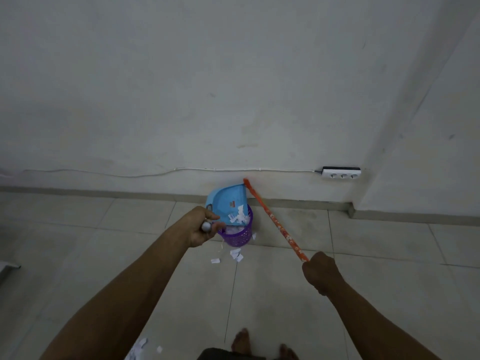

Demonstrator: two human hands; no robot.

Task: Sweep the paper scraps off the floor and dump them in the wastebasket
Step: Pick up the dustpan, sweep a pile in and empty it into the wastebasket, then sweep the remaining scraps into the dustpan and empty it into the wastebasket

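My left hand (201, 227) grips the metal handle of a blue dustpan (227, 201), which is tilted over a purple wastebasket (237, 235) standing near the wall. White paper scraps (240, 215) slide from the pan into the basket. My right hand (320, 271) grips an orange patterned broom handle (275, 222) that runs up and left toward the wall; the broom's head is out of sight. Loose scraps (235, 255) lie on the tiles just in front of the basket, and more scraps (141, 345) lie at the lower left by my arm.
A white power strip (341, 174) is fixed on the wall to the right, its cable running left along the wall. The wall corner juts out at right. My bare feet (241, 341) stand on the tiled floor at the bottom edge.
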